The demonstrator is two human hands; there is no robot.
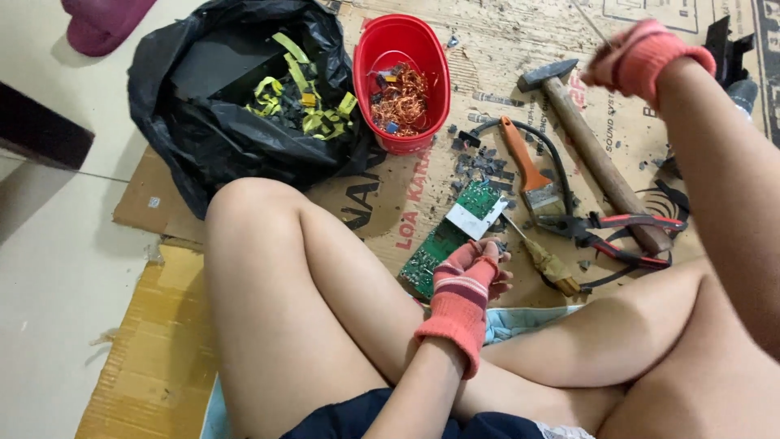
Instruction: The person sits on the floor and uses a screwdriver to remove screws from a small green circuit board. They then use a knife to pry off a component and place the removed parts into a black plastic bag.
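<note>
Green circuit board (pixel 443 240), on cardboard, steadied at its near end by gloved left hand (pixel 470 280), fingers curled on it. Right hand (pixel 642 57) raised, closed around a thin rod, possibly a tool, blurred. Red tub (pixel 366 77) part-filled with copper windings (pixel 400 99); board not yet stripped.

- We see a home floor turned makeshift scrap workshop: pale tiles (pixel 49 268) under flattened cardboard (pixel 154 349).
- Far right lies a hammer (pixel 597 158); far left, a black bag (pixel 219 122) beside a red basket (pixel 402 81) of copper wire.
</note>
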